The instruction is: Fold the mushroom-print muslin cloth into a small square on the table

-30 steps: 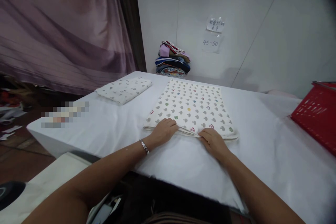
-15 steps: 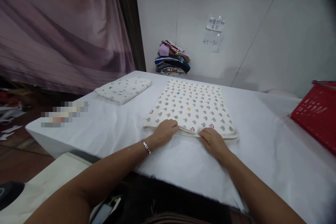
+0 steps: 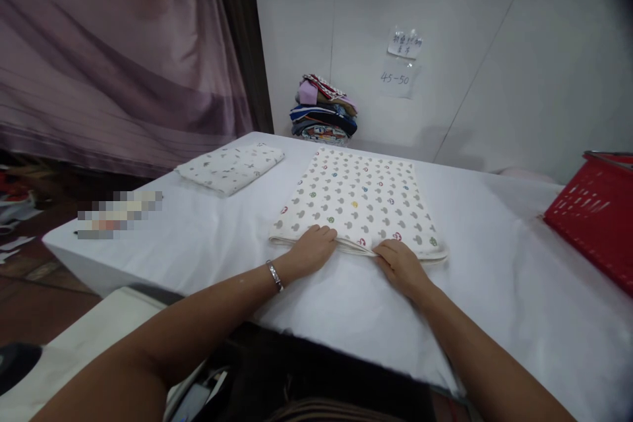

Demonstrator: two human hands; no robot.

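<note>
A white folded cloth (image 3: 361, 194) printed with grey and coloured mushrooms lies flat on the white-covered table (image 3: 494, 264) in front of me. My left hand (image 3: 314, 249), with a silver bracelet at the wrist, pinches its near edge left of the middle. A little further right, my right hand (image 3: 399, 264) grips the same edge, fingers on top and thumb below. Layers of the cloth show between the two hands. The thumb of my left hand is hidden.
Left of it lies another folded white cloth (image 3: 230, 167) with a small print. A blurred-out item (image 3: 119, 214) is at the table's left edge. Folded fabrics (image 3: 324, 109) are stacked by the wall. On the right stands a red plastic basket (image 3: 593, 211).
Both hands stay on the near edge of the mushroom cloth. The whole view has shifted very slightly; nothing else visibly moves.
</note>
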